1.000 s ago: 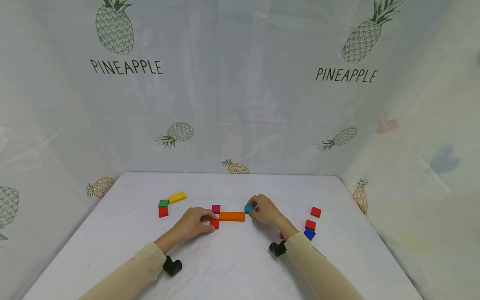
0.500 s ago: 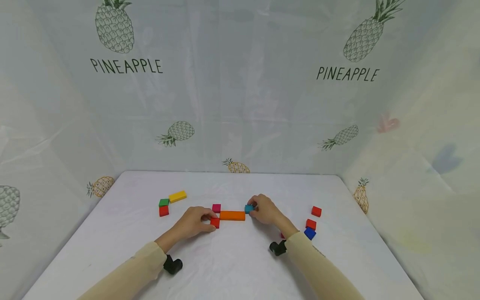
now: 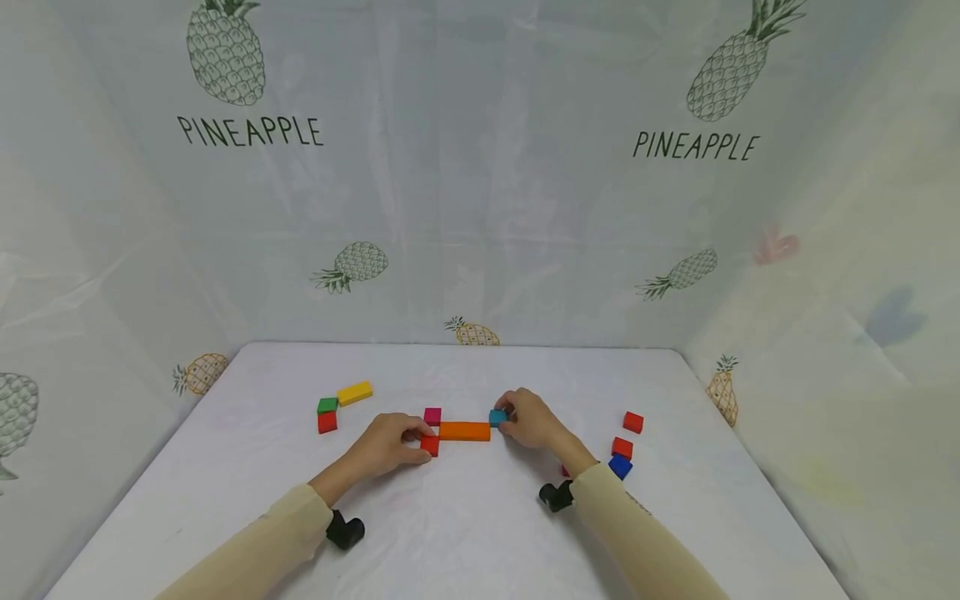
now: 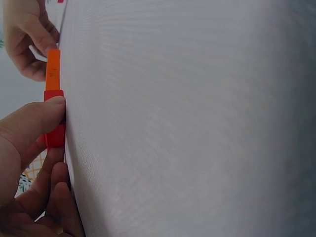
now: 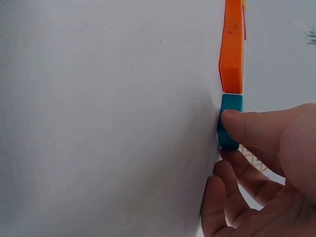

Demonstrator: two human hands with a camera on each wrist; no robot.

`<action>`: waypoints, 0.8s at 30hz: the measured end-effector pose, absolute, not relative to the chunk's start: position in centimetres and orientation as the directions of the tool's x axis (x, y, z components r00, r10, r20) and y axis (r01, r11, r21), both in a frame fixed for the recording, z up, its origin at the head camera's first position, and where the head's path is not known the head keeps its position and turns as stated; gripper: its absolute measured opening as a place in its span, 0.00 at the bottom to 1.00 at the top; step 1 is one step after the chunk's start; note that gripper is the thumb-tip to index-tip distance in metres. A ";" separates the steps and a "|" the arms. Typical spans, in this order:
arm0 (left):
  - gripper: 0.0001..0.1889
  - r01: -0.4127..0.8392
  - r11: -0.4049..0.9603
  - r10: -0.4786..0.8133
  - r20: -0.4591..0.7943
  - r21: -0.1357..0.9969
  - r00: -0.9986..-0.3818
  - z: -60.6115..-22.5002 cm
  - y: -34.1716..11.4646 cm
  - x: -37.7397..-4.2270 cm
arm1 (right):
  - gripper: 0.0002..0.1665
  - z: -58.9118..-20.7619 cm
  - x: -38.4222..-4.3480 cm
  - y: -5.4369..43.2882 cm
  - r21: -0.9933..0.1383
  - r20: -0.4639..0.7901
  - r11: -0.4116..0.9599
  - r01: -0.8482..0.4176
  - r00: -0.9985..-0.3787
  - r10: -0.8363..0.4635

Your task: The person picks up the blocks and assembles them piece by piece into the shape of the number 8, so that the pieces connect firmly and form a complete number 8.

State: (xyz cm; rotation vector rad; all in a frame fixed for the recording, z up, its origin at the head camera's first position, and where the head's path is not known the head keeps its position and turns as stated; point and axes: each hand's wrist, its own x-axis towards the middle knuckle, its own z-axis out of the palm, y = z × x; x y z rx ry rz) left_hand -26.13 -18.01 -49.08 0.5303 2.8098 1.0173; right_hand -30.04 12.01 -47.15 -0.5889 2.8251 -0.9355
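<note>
My left hand (image 3: 386, 444) pinches a small red block (image 3: 430, 446) between thumb and fingers at the near left end of a long orange block (image 3: 464, 431). At the orange block's far right corner, my right hand (image 3: 530, 419) pinches a small teal block (image 3: 497, 418). In the right wrist view the thumb lies on the teal block (image 5: 231, 118), whose end is close to the orange block (image 5: 232, 54). A pink block (image 3: 432, 416) sits just behind the orange block's left end, beyond the red one.
On the left of the white table (image 3: 450, 533) lie a yellow block (image 3: 355, 393), a green block (image 3: 327, 406) and a red block (image 3: 327, 422). Two red blocks (image 3: 633, 422) and a blue block (image 3: 620, 467) lie at right. Another pinkish block (image 3: 566, 471) is partly hidden by the right forearm.
</note>
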 end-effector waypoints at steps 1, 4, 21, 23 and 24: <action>0.15 0.286 0.713 0.358 0.018 0.640 -0.934 -49.1 -18.0 -26.1 | 0.14 -47.1 -30.0 12.0 -0.594 0.020 0.735 -0.326 -0.920 -0.392; 0.15 0.281 0.713 0.355 0.015 0.642 -0.935 -49.1 -18.0 -26.2 | 0.15 -47.1 -30.0 12.0 -0.596 0.016 0.735 -0.323 -0.920 -0.392; 0.15 0.277 0.716 0.351 0.014 0.641 -0.936 -48.8 -17.9 -26.0 | 0.17 -47.1 -29.9 12.2 -0.594 0.018 0.731 -0.337 -0.913 -0.407; 0.15 0.282 0.715 0.355 0.015 0.640 -0.935 -48.8 -17.9 -26.0 | 0.18 -47.0 -29.9 12.4 -0.599 0.014 0.726 -0.340 -0.910 -0.414; 0.15 0.287 0.715 0.356 0.020 0.638 -0.934 -48.8 -17.9 -26.0 | 0.18 -46.9 -29.9 12.5 -0.600 0.010 0.724 -0.341 -0.908 -0.419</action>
